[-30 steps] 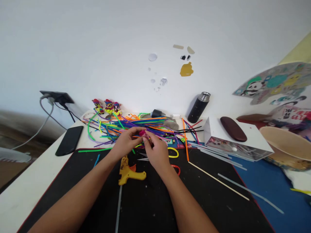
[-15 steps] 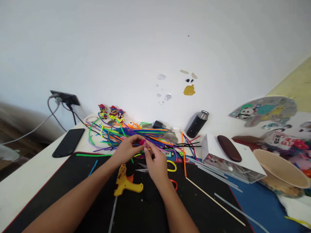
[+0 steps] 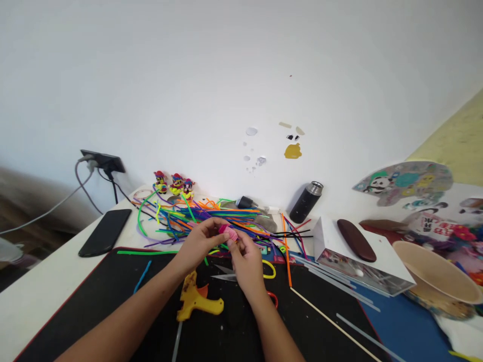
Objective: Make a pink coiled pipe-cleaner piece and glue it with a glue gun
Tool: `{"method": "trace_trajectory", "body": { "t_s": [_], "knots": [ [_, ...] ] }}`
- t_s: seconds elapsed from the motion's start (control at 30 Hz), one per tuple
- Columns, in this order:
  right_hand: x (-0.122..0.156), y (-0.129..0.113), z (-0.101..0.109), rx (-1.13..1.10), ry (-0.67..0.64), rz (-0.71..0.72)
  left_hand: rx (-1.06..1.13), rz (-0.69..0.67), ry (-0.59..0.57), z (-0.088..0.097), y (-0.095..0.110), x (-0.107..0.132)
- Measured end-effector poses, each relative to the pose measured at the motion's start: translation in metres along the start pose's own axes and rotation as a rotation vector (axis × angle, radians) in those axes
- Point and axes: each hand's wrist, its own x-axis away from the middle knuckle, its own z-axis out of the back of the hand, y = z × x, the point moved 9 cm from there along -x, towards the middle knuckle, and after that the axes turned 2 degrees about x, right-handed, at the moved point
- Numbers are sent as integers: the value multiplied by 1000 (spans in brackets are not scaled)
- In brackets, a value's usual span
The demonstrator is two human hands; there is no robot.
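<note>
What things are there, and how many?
Table: 1, white, underneath
Mat: 1, black, on table
Small piece: 1, pink, centre
Glue gun: 1, yellow, on mat
Scissors: count unclear, yellow/red handles, on mat
Fuzzy sticks: many, multicoloured, back
Figurines: 3, multicoloured, back left
Phone: 1, black, left
Socket: 1, black, left wall
Flask: 1, black, back
Box: 1, white, right
Case: 1, maroon, on box
Clear sticks: several, greyish, right
Wooden stick: 1, beige, right
Bowl: 1, tan, far right
Stickers: several, mixed, wall
Left hand: 1, bare, centre
Right hand: 1, bare, centre
</note>
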Motion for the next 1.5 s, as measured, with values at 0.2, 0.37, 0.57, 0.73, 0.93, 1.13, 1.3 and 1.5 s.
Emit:
{"method": "trace_trajectory", "body": {
  "t_s": [0.2, 0.37, 0.57, 0.73, 0.93, 1.13, 1.3, 1.5],
  "knots": [
    [0, 6, -1, -104, -28, -81, 48, 19, -22, 3, -3, -2],
    [0, 1, -2, -190, -27, -100, 68, 57, -118, 1, -1, -1],
    [-1, -1, -3, -252, -37, -110, 59, 39, -141, 3, 3, -1],
    [0, -4, -6, -308, -69, -111, 67, 19, -157, 2, 5, 0],
    [-1, -1, -7, -302, -76, -111, 48, 5, -151, 1, 7, 1],
    [-2, 2, -8, -308, -90, -104, 24, 13, -151, 2, 9, 3],
    [-1, 3, -8, -301, -69, -104, 1, 5, -136, 4, 10, 3],
    [0, 0, -6, -322, -59, -112, -10, -11, -158, 0, 9, 3]
  ]
}}
